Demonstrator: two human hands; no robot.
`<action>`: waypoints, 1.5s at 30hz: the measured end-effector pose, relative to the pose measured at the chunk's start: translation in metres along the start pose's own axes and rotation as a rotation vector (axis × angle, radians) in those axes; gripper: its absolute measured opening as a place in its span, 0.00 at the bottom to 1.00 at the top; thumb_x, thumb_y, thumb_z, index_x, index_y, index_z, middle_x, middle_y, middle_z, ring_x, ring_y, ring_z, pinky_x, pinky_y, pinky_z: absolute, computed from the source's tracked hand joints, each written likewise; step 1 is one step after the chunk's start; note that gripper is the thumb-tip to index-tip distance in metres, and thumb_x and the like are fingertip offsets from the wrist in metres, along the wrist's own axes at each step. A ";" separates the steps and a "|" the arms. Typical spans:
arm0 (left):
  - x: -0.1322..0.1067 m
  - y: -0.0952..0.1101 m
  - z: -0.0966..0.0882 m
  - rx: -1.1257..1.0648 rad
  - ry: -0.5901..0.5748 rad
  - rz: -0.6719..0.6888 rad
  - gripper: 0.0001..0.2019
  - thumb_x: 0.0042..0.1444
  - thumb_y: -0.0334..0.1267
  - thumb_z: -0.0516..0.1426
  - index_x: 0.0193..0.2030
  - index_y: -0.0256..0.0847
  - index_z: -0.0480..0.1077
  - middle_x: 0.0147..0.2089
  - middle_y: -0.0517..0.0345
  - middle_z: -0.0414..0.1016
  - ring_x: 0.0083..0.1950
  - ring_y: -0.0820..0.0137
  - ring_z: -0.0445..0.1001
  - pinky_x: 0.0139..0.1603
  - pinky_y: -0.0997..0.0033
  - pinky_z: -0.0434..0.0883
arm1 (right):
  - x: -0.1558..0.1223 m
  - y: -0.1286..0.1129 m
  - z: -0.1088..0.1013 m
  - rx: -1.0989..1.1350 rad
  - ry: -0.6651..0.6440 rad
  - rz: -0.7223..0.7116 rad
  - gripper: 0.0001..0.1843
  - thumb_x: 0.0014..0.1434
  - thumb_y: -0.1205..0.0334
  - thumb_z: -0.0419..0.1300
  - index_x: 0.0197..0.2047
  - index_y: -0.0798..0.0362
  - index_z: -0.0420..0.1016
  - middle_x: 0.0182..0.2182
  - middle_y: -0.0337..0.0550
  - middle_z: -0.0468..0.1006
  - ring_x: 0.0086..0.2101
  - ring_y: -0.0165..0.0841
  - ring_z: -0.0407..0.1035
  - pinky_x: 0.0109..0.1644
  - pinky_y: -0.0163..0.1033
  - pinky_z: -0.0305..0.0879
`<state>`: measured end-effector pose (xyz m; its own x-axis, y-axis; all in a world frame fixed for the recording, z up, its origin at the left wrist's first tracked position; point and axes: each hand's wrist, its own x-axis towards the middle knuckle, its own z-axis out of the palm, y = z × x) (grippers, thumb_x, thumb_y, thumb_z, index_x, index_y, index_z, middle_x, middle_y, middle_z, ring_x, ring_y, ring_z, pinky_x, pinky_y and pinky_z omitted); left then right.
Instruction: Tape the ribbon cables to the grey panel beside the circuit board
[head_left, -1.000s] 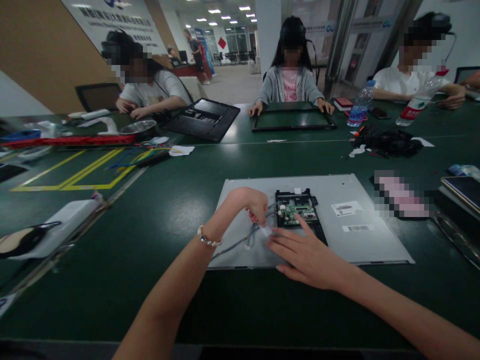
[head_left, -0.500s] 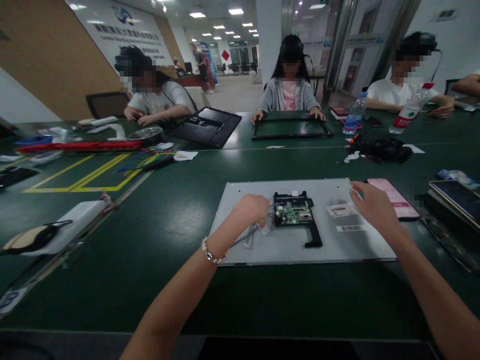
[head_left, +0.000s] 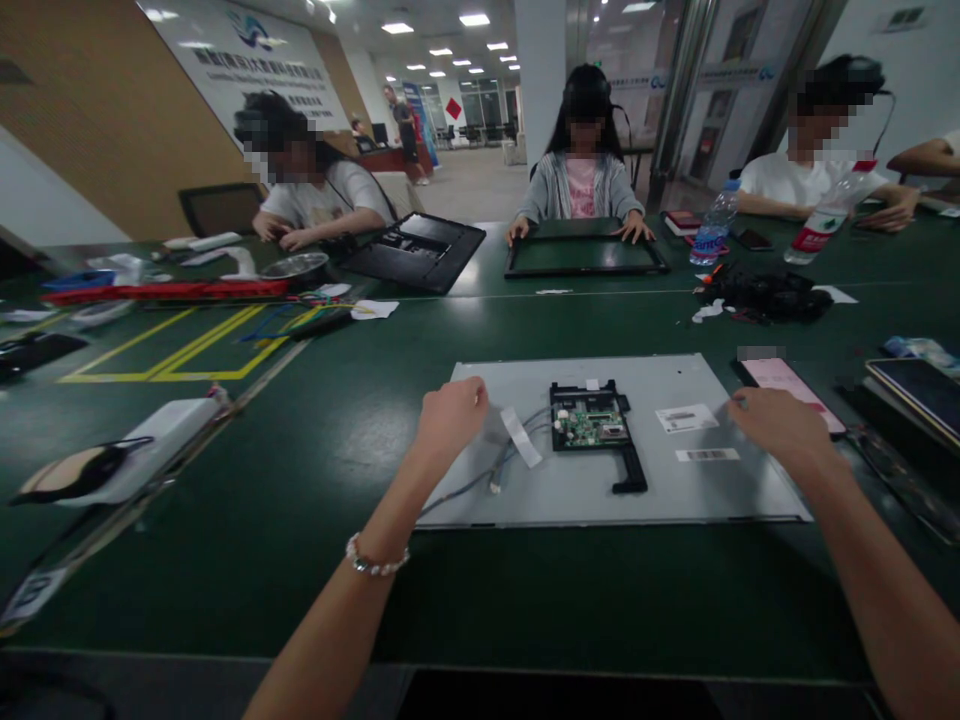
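Observation:
A grey metal panel (head_left: 675, 480) lies flat on the green table in front of me. At its middle sits a small green circuit board (head_left: 592, 426) in a black bracket. Grey cables (head_left: 501, 462) with a loose white tape strip (head_left: 520, 436) run off the board to the left. My left hand (head_left: 452, 416) is curled shut at the panel's left edge, beside the cables. My right hand (head_left: 776, 426) is curled over the panel's right edge, close to a phone (head_left: 791, 388). Whether either hand's fingers reach under the panel is hidden.
A tablet stack (head_left: 919, 388) lies right of the phone, a black cable heap (head_left: 765, 295) and two bottles (head_left: 716, 222) behind it. Three people sit across, with a black frame (head_left: 585, 257) and a back cover (head_left: 416, 250). A white device (head_left: 142, 445) lies at left.
My right hand left the circuit board and went to the panel's right edge. My left hand let go of the cables and tape and slid to the left edge.

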<state>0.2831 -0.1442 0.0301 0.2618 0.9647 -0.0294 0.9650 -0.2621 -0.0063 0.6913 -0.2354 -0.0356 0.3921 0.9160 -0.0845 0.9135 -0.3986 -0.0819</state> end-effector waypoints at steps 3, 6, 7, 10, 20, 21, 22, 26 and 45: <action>-0.002 -0.010 0.015 -0.030 -0.011 -0.025 0.19 0.63 0.34 0.43 0.52 0.37 0.71 0.49 0.40 0.77 0.50 0.56 0.74 0.53 0.55 0.65 | -0.001 -0.001 0.000 0.002 -0.008 -0.003 0.22 0.63 0.59 0.44 0.43 0.55 0.78 0.41 0.62 0.78 0.42 0.53 0.74 0.41 0.55 0.66; -0.005 -0.011 0.020 -0.060 -0.029 -0.040 0.22 0.62 0.32 0.43 0.58 0.37 0.68 0.55 0.38 0.74 0.58 0.52 0.69 0.59 0.38 0.57 | 0.000 0.000 0.001 0.013 -0.010 -0.018 0.23 0.64 0.60 0.42 0.42 0.55 0.78 0.41 0.63 0.78 0.42 0.56 0.74 0.41 0.57 0.66; -0.006 -0.010 0.021 -0.066 -0.029 -0.043 0.23 0.62 0.32 0.42 0.60 0.37 0.66 0.56 0.38 0.72 0.60 0.50 0.67 0.60 0.34 0.54 | 0.000 0.000 0.001 0.018 -0.008 -0.024 0.23 0.64 0.60 0.41 0.41 0.55 0.79 0.41 0.63 0.78 0.43 0.56 0.74 0.41 0.58 0.66; -0.007 -0.006 0.023 -0.078 -0.018 -0.044 0.25 0.62 0.31 0.42 0.65 0.36 0.61 0.59 0.37 0.70 0.67 0.48 0.59 0.61 0.26 0.46 | 0.001 0.000 0.002 0.029 0.005 -0.033 0.23 0.63 0.61 0.43 0.41 0.56 0.79 0.40 0.65 0.78 0.43 0.58 0.73 0.42 0.60 0.65; -0.003 -0.009 0.032 -0.113 -0.023 -0.067 0.25 0.64 0.32 0.40 0.66 0.35 0.57 0.61 0.38 0.69 0.69 0.48 0.56 0.59 0.21 0.44 | 0.008 0.000 0.006 -0.061 -0.042 -0.029 0.22 0.64 0.61 0.43 0.40 0.57 0.78 0.42 0.63 0.78 0.45 0.53 0.73 0.42 0.53 0.66; -0.002 -0.009 0.033 -0.121 -0.014 -0.072 0.25 0.64 0.32 0.39 0.66 0.36 0.57 0.61 0.38 0.69 0.68 0.48 0.57 0.59 0.21 0.45 | 0.008 0.000 0.006 -0.072 -0.050 -0.029 0.22 0.64 0.61 0.43 0.41 0.57 0.78 0.43 0.63 0.78 0.45 0.52 0.73 0.43 0.52 0.66; -0.002 -0.009 0.033 -0.130 0.005 -0.077 0.24 0.65 0.33 0.39 0.66 0.36 0.57 0.61 0.39 0.69 0.68 0.48 0.57 0.59 0.21 0.45 | 0.009 0.000 0.006 -0.079 -0.056 -0.031 0.22 0.64 0.60 0.43 0.41 0.57 0.78 0.43 0.62 0.77 0.45 0.52 0.73 0.43 0.52 0.66; -0.007 0.002 0.019 -0.136 0.203 -0.059 0.22 0.66 0.37 0.41 0.63 0.36 0.62 0.61 0.41 0.69 0.65 0.51 0.62 0.62 0.30 0.50 | 0.010 -0.001 0.005 -0.088 -0.072 -0.039 0.22 0.65 0.60 0.42 0.44 0.55 0.77 0.44 0.60 0.77 0.46 0.50 0.73 0.43 0.51 0.66; -0.025 0.032 0.017 -0.013 -0.011 0.133 0.13 0.58 0.37 0.51 0.43 0.37 0.74 0.45 0.46 0.75 0.50 0.53 0.71 0.46 0.53 0.63 | 0.002 -0.012 0.001 -0.092 -0.040 -0.049 0.22 0.64 0.60 0.43 0.42 0.54 0.78 0.45 0.58 0.77 0.44 0.50 0.73 0.43 0.56 0.66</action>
<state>0.3072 -0.1774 0.0135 0.3875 0.9210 -0.0406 0.9218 -0.3874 0.0109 0.6806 -0.2288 -0.0355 0.3436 0.9312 -0.1219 0.9383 -0.3457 0.0041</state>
